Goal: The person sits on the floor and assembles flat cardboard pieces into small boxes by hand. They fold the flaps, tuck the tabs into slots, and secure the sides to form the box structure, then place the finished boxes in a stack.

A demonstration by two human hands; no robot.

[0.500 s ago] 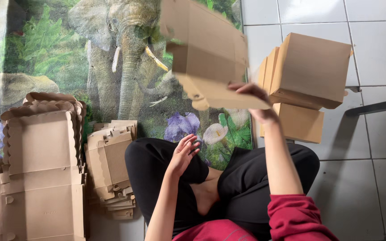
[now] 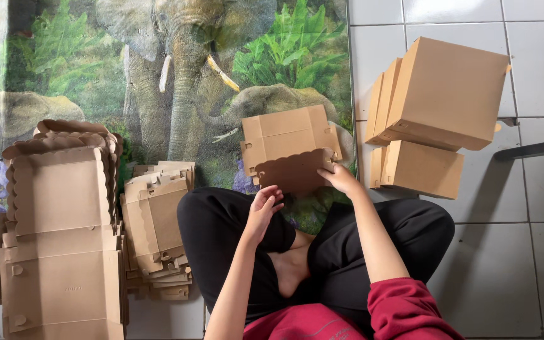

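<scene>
Pinching flat cardboard blank (image 2: pixel 288 148) in right hand (image 2: pixel 341 179) fingers, left hand (image 2: pixel 264 204) just below

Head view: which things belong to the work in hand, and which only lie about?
In the work:
- flat brown cardboard box blank, held by right hand
- left hand, beside it

Lying about:
- tall stack of flat blanks
- smaller stack of blanks
- folded brown boxes
- elephant-print mat

Plain brown cardboard sheet (image 2: pixel 291 148) on a green elephant-patterned mat (image 2: pixel 158 82).
</scene>
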